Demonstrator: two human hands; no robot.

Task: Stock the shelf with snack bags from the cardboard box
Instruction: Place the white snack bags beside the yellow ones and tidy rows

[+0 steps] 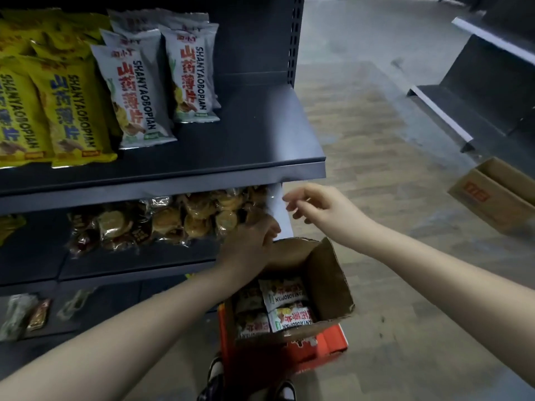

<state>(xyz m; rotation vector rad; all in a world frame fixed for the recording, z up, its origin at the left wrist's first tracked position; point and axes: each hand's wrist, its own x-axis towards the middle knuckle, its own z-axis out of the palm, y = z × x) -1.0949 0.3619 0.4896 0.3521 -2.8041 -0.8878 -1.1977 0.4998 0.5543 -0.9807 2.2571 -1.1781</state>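
The white snack bags [286, 308] lie flat in the open cardboard box [327, 285], which stands on an orange carton [333, 342] at the end of the shelf [260, 134]. Their long axes run across the box, and the red lettering reads upside down. The box walls hide the lower layers. The left hand [249, 241] reaches to the clear cookie packs [188, 218] on the lower level. Its fingers face away, so I cannot tell their grip. The right hand [315, 209] hovers beside the shelf end, fingers loosely spread and holding nothing.
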